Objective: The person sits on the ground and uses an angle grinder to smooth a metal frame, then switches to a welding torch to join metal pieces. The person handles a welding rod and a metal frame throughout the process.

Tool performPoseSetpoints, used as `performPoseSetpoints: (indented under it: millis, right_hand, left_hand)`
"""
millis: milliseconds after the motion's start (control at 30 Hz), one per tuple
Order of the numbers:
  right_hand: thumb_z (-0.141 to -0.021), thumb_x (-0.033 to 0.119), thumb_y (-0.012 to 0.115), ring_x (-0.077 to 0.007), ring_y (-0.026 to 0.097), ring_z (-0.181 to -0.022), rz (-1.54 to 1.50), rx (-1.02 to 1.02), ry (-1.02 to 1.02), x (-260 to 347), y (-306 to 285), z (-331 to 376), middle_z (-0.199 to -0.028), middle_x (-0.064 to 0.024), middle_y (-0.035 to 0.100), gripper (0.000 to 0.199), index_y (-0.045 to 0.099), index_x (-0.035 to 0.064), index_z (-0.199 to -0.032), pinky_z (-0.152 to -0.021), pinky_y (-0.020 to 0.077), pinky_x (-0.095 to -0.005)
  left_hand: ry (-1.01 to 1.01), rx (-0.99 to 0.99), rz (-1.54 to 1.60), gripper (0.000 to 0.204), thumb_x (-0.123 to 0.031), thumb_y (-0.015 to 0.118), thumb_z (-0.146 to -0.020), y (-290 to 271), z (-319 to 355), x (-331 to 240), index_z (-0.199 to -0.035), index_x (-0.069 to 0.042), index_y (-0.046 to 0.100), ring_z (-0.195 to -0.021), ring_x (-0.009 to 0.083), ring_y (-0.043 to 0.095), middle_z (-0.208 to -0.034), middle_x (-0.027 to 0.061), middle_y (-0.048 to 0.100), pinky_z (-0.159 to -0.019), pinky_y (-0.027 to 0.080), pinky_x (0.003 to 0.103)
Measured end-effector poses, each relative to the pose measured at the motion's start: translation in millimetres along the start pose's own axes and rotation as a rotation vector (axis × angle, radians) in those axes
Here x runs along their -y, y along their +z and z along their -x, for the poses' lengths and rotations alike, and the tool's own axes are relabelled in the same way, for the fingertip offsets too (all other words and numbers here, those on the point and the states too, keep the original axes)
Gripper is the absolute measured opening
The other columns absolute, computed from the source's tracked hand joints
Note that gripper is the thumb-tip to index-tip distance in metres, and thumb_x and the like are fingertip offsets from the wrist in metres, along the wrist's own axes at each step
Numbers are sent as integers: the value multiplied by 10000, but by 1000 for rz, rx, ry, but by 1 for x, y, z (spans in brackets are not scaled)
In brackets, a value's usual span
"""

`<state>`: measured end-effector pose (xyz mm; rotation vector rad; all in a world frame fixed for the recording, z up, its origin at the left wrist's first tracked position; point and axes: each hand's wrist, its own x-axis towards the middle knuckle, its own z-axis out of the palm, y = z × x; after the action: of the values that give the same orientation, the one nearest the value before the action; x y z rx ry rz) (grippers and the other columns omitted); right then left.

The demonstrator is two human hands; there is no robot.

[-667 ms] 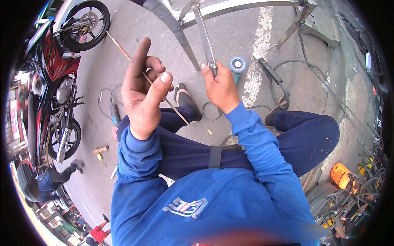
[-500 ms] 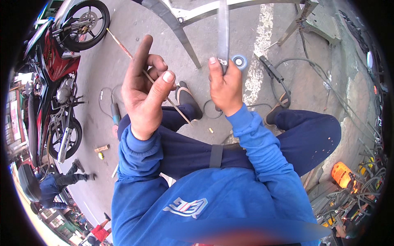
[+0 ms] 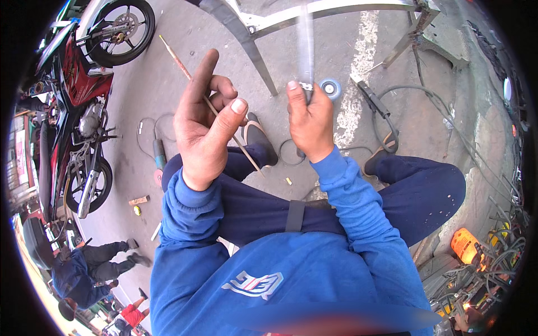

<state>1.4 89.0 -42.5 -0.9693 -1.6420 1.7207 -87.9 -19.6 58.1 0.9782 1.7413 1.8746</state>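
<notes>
My left hand (image 3: 207, 123) is curled round a thin stick (image 3: 249, 155), its index finger pointing up along the shaft. The stick slants from a pale yellow tip at upper left down past my palm; a reddish stretch lies below that tip. In my right fist (image 3: 310, 120) is a long knife (image 3: 305, 47), its blade pointing away from me and smeared by motion. The dark end of its handle shows below the fist. Beyond the blade stands a metal frame (image 3: 314, 12) with legs. A blue wheel (image 3: 330, 89) appears beside my right hand.
An electrode holder (image 3: 370, 96) with a cable lies on the right beside a worn white line. At left are an angle grinder (image 3: 159, 155) and a parked motorcycle (image 3: 84, 123). A person (image 3: 92, 269) walks at lower left. Tangled cables (image 3: 476, 274) and an orange case (image 3: 466, 245) lie at lower right.
My left hand has shifted slightly right with the stick. My right hand keeps the knife, its blade still blurred. The walking person at lower left has moved a little right in view.
</notes>
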Motion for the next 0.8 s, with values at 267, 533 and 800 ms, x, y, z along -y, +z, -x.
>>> performPoseSetpoints:
  millis: [267,533,800]
  right_hand:
    - [-939,304,582,-331,651,-655,-8,-28,-57,-6,7,-2,-687,-213,630,343,619,-33,-884,-608,473,-424]
    - [-989,294,579,-64,436,-529,-243,-6,-16,-9,9,-3,-595,31,493,335,539,31,-785,-471,361,-279]
    - [-949,307,577,-299,656,-681,-127,12,-19,-7,3,-1,-725,-196,649,360,619,-49,-918,-620,476,-425]
  left_hand:
    - [-13,-9,2,687,-75,645,-870,1,0,3,-1451,95,321,-625,70,488,-965,74,504,-513,393,205]
    - [-49,59,62,680,33,635,-890,-4,-1,5,-1476,71,291,-807,80,571,-1020,52,506,-661,476,197]
    - [-50,92,64,687,24,644,-886,-4,1,6,-1477,67,296,-806,77,566,-1014,51,506,-660,462,192]
